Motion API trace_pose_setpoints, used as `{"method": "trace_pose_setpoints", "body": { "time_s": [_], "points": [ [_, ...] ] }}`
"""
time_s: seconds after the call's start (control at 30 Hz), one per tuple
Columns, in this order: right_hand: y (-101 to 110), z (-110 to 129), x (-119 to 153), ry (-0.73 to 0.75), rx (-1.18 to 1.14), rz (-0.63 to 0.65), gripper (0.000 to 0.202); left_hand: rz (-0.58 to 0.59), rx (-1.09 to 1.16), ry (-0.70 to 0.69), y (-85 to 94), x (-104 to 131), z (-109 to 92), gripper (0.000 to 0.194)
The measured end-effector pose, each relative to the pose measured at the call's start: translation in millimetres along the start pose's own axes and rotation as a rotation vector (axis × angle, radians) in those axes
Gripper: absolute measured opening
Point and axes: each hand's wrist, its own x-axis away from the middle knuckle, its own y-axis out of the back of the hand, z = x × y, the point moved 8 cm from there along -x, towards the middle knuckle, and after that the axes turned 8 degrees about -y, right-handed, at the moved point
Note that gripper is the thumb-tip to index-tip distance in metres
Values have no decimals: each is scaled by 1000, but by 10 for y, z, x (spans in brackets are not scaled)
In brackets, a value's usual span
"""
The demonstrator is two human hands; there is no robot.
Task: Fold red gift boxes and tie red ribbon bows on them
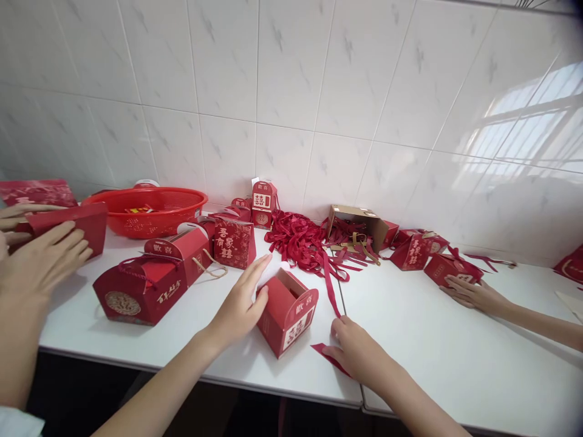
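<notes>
A small red gift box (277, 315) with pale panels and Chinese characters stands on the white table in front of me, its top flaps raised. My left hand (239, 303) is beside it on the left, fingers stretched and thumb spread, against or very near the box's side. To the right of the box, my right hand (359, 349) is closed on a red ribbon (331, 285). One length of that ribbon runs back towards a heap of red ribbons (300, 240); a cut end pokes out below my fingers.
Several red gift boxes (136, 294) stand at left. Behind them is a red plastic basket (150, 221). An open cardboard box (355, 221) with ribbons lies by the wall. Other people's hands hold a red box at far left (59, 261) and touch another at right (478, 294).
</notes>
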Motion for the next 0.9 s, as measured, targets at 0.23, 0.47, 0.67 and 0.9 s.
{"method": "trace_pose_setpoints", "body": {
  "time_s": [0.23, 0.47, 0.67, 0.9],
  "points": [
    [-116, 32, 32, 62, 4, 43, 15, 160, -196, -398, -309, 102, -650, 65],
    [-101, 21, 139, 25, -90, 78, 18, 134, -310, -396, -468, 65, -544, 42],
    [-175, -48, 101, -34, -209, 133, 19, 131, -329, -399, -476, 123, -548, 42],
    [-38, -10, 94, 86, -467, -40, 12, 31, -266, -361, -418, 68, -557, 35]
  ]
}}
